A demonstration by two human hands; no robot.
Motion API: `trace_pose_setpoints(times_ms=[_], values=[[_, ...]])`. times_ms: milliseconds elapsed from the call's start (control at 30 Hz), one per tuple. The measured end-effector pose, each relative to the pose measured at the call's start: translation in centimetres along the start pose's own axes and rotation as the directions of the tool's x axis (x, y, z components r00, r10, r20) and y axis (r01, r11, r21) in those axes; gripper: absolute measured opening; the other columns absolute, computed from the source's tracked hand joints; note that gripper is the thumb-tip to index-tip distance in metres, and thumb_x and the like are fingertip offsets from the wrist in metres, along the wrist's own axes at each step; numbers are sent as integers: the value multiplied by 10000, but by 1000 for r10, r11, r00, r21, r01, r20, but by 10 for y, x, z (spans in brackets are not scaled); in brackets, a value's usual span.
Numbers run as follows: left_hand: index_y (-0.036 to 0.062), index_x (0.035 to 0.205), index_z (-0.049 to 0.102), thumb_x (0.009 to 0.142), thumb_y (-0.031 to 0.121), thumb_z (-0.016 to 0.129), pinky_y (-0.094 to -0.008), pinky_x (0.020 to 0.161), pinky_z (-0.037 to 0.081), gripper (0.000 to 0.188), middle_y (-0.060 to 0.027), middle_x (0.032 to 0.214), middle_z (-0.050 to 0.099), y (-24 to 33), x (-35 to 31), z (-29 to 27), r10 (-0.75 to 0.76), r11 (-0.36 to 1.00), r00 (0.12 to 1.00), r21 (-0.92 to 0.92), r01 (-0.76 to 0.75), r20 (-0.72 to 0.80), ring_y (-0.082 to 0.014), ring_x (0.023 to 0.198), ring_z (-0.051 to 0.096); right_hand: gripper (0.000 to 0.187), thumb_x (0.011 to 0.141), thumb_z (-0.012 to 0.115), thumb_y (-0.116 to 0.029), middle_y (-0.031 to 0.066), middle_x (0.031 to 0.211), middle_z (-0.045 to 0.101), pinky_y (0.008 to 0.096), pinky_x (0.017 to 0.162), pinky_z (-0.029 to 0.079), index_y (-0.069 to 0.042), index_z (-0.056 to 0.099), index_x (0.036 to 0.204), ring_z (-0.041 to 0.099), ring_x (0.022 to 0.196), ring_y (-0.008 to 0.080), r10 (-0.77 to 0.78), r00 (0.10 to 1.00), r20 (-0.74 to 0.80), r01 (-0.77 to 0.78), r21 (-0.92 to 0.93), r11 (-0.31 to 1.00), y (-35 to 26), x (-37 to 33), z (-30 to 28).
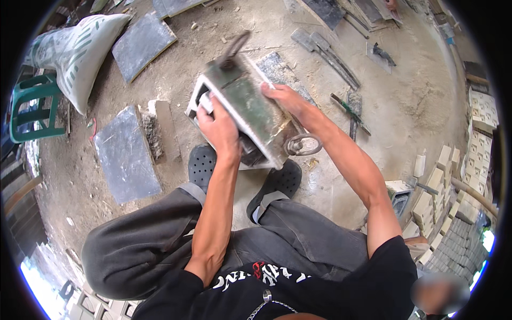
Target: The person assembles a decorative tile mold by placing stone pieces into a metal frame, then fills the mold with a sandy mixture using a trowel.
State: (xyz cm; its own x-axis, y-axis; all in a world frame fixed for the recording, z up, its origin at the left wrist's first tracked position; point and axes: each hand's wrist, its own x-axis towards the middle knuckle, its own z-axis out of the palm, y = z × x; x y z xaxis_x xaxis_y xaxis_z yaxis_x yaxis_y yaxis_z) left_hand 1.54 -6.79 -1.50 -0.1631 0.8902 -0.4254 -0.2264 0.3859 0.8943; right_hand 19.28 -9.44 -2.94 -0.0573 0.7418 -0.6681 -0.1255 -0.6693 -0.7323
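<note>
Between my hands, above my feet, a box-shaped metal mould (256, 104) with a worn green face is held tilted. It has a rusty loop handle at its far end and a ring handle at its near right corner. My left hand (220, 130) is closed on the mould's left side, fingers at the pale rim of its open side. My right hand (288, 100) grips the opposite upper edge, thumb on top. What lies inside the mould is mostly hidden by the left hand and shadow.
Flat grey boards (128, 154) lie on the dusty ground at left, near a white sack (80, 50) and a green plastic stool (37, 106). Metal bars (328, 56) and a green-handled tool (349, 112) lie at right. Pale blocks (434, 194) are stacked farther right.
</note>
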Motion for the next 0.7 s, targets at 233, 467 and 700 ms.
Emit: trace_pose_setpoints(times_ms=[233, 467, 700], values=[[-43, 1280, 508, 920, 359, 658, -425, 1036, 351, 560, -196, 1204, 621, -24, -5, 47, 65, 861, 995, 508, -15, -81, -276, 1102, 583, 452, 1001, 554, -392, 94, 998, 707, 277, 761, 517, 26, 673, 1127, 661, 836, 139, -34, 996, 86, 22, 138, 990, 29, 25, -52], [37, 1338, 485, 821, 514, 669, -558, 1119, 159, 727, -233, 1278, 570, -19, -17, 97, -19, 621, 991, 775, 118, -135, -390, 1259, 488, 503, 1011, 536, -367, 147, 1263, 628, 327, 960, 497, 28, 558, 1321, 606, 1141, 207, -77, 995, 63, 72, 84, 994, 31, 11, -112], [44, 1160, 578, 883, 397, 651, -515, 1047, 247, 454, -101, 1125, 661, -53, 2, 114, 85, 573, 992, 811, -121, 88, -267, 1154, 541, 695, 970, 472, -589, 188, 1364, 572, 409, 1045, 448, -36, 527, 1387, 566, 1248, 264, -196, 969, -154, 111, -437, 892, -29, 3, -153]])
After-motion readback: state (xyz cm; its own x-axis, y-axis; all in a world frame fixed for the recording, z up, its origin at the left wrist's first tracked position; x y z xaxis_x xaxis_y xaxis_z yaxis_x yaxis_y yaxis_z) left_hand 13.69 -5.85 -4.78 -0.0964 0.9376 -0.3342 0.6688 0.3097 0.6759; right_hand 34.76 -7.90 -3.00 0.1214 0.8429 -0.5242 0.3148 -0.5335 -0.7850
